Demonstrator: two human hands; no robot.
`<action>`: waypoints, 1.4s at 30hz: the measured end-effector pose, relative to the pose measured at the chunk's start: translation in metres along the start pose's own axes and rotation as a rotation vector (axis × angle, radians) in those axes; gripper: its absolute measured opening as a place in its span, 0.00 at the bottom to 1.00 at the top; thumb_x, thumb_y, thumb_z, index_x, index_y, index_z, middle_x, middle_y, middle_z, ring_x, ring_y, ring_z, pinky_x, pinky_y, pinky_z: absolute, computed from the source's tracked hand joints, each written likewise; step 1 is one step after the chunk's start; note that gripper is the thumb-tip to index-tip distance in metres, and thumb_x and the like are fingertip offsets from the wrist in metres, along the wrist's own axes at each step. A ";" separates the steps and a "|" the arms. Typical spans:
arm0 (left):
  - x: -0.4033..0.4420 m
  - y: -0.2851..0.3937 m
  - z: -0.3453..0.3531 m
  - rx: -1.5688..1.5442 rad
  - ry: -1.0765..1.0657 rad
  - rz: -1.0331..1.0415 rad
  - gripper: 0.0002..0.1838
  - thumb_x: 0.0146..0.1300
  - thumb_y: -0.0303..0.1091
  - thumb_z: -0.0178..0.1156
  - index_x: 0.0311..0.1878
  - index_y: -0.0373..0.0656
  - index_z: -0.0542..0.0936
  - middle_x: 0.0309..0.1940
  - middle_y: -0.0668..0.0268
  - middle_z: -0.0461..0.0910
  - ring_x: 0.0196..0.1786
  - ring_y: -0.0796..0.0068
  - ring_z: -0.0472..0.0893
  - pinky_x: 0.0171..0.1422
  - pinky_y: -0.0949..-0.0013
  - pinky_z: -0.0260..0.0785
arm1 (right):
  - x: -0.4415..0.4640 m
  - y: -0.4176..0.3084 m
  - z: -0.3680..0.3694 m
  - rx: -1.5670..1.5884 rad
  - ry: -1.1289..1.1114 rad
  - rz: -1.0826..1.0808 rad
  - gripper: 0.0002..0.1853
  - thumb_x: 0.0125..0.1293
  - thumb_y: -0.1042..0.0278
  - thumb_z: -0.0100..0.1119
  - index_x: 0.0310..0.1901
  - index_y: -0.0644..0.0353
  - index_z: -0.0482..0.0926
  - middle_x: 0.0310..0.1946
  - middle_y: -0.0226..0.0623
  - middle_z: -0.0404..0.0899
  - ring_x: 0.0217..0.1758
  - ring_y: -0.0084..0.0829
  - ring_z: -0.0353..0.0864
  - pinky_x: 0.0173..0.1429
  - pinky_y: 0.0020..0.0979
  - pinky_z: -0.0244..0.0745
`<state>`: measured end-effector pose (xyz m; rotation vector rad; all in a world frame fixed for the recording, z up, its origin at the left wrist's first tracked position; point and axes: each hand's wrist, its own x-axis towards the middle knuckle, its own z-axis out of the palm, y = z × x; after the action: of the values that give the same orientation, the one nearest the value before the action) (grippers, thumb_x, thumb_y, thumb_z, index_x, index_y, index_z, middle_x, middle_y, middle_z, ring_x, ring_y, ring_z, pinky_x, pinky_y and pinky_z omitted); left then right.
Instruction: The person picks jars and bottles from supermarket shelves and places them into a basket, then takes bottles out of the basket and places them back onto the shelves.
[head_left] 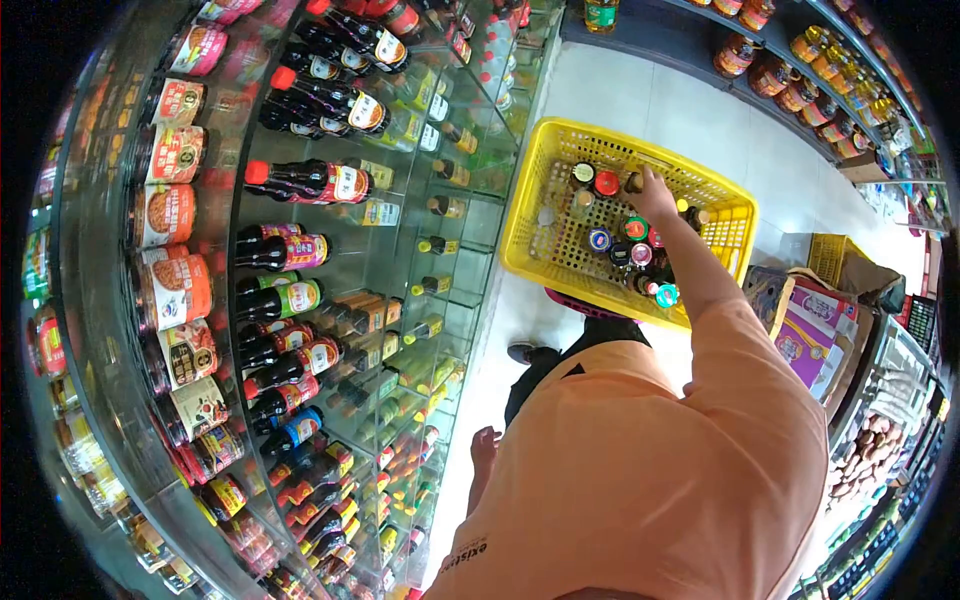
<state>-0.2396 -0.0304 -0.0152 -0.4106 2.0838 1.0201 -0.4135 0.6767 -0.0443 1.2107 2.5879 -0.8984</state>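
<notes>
My right hand [654,194] reaches down into a yellow plastic basket [530,215]. Its fingers are closed round the top of a bottle [633,183] with a dark cap; the rest of that bottle is hard to make out. Several bottles and jars stand upright around it, among them a red-capped jar [606,182], a blue-and-white-capped one [599,239], a green-capped one [636,228] and a teal-capped one [667,295]. Low at my side, near the glass shelving, my left hand [485,446] hangs with fingers loosely apart and nothing in it.
Glass shelves [420,290] on the left carry rows of dark sauce bottles [310,182] and labelled jars [165,215]. Curved shelves [690,45] with more jars stand at the upper right. A purple carton [805,335] sits right of me, beside a tray of brown round goods [868,455].
</notes>
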 end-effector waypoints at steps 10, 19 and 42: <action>-0.058 -0.101 0.044 0.068 0.146 -0.013 0.14 0.70 0.43 0.57 0.41 0.40 0.82 0.32 0.59 0.80 0.40 0.68 0.80 0.50 0.63 0.73 | 0.046 -0.004 0.030 -0.262 -0.127 0.170 0.24 0.70 0.59 0.54 0.65 0.53 0.70 0.53 0.53 0.83 0.58 0.52 0.83 0.59 0.51 0.79; -0.050 -0.044 0.052 0.285 0.098 -0.020 0.18 0.73 0.43 0.54 0.47 0.36 0.82 0.41 0.55 0.86 0.43 0.62 0.85 0.50 0.62 0.77 | 0.017 0.014 -0.034 -0.276 -0.039 -0.296 0.14 0.70 0.61 0.49 0.50 0.60 0.74 0.41 0.60 0.84 0.45 0.60 0.84 0.51 0.56 0.79; -0.103 0.305 0.069 -1.112 -0.726 0.258 0.34 0.77 0.62 0.45 0.74 0.47 0.64 0.66 0.56 0.74 0.65 0.58 0.77 0.70 0.51 0.70 | -0.214 -0.149 -0.222 0.849 -0.933 -0.836 0.11 0.62 0.87 0.64 0.46 0.67 0.80 0.43 0.35 0.81 0.45 0.25 0.81 0.50 0.30 0.79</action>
<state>-0.3112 0.2097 0.1979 -0.2250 0.7987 2.0644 -0.3555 0.5912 0.2826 -0.3795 1.8197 -2.1497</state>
